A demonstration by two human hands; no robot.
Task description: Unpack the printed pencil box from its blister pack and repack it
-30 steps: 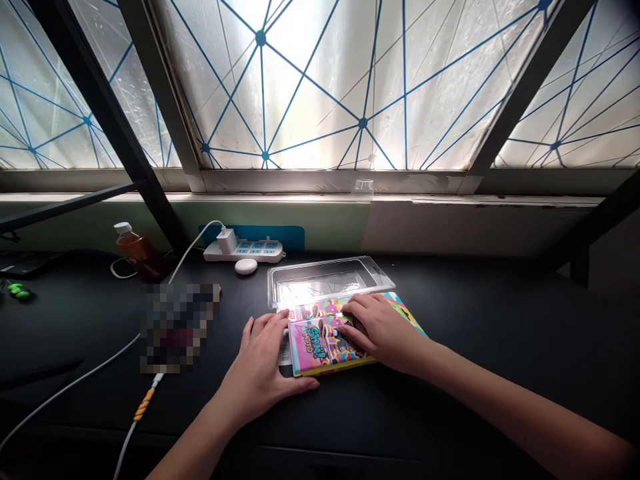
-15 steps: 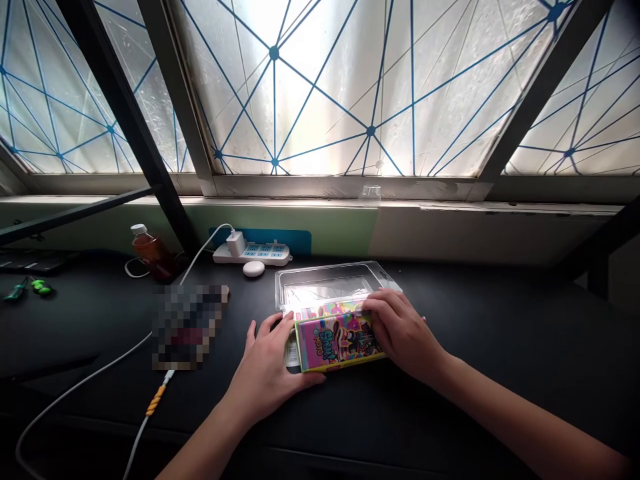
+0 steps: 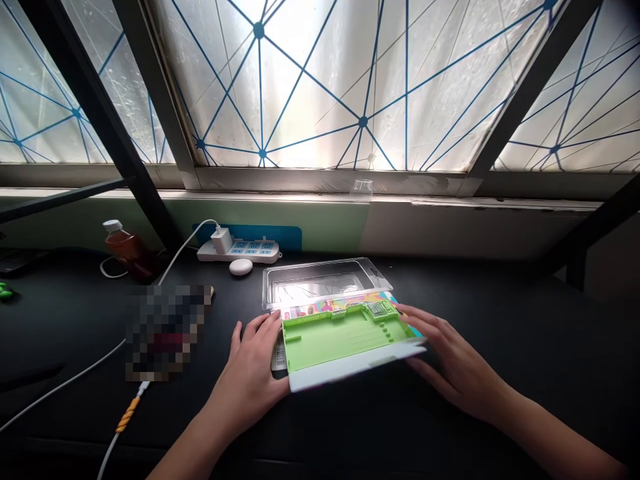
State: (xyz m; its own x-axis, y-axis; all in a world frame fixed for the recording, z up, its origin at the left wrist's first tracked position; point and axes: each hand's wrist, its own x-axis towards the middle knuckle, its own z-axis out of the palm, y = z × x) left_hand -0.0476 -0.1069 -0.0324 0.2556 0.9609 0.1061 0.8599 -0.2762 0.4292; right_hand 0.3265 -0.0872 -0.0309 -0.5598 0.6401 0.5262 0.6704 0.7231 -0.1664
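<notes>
Daylight comes through a wide frosted window point(image 3: 310, 80) crossed with blue lines that meet at dots, and below its sill point(image 3: 280, 197) we see a wall point(image 3: 330, 213) that is green on the left and greyish on the right. Against that wall runs our black bench point(image 3: 500, 333), its surface dark and matte. Along its back edge we have a bottle point(image 3: 131, 252) of reddish-brown liquid with a white cap, then a white power strip point(image 3: 257, 251) with a charger plug point(image 3: 221, 241) in it and a small white rounded object point(image 3: 241, 267) just in front. Pale cable point(image 3: 70, 385) loops over the left side, near a pixelated patch point(image 3: 167, 333). Toward the middle of the bench, a clear plastic tray point(image 3: 325, 283) lies behind an opened green case point(image 3: 335, 340), which sits between our hands, its white flap point(image 3: 345, 368) blurred along the near side. Our left hand point(image 3: 255, 360) curves around the case's left end, thumb by the near corner; whether it grips, we cannot tell. Our right hand point(image 3: 455, 363) is loosely spread at the other end, thumb and fingers parted, clasping nothing that we can make out.
</notes>
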